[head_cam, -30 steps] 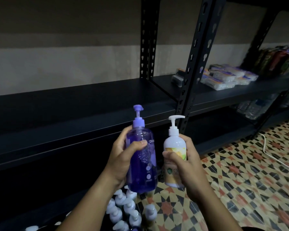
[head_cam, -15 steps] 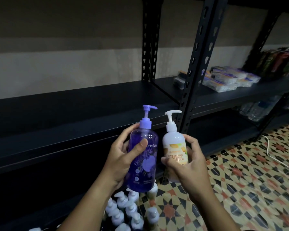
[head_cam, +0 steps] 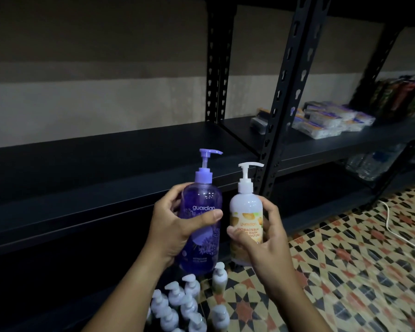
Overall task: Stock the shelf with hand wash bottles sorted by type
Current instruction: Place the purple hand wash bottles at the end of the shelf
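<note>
My left hand (head_cam: 171,230) grips a clear purple pump bottle (head_cam: 201,212) upright, thumb across its label. Beside it, my right hand (head_cam: 265,240) grips a white pump bottle (head_cam: 246,212) with an orange label reading antibacterial hand wash. Both bottles are held up in front of the edge of the black metal shelf (head_cam: 106,168), whose board is bare on this side. Their labels face me and both pump spouts point right. On the floor below stand several white pump bottles (head_cam: 177,305).
A black slotted upright (head_cam: 283,101) divides the shelving just behind the bottles. The right bay holds wrapped packs (head_cam: 331,122) and colourful packets (head_cam: 403,97); clear water bottles (head_cam: 371,164) sit on the lower shelf. A white cable (head_cam: 391,221) lies on the patterned tile floor (head_cam: 345,271).
Both bottles were turned in my hands until their labels face me, the purple pump spout swinging to the right. The bottles also rose slightly toward the shelf edge.
</note>
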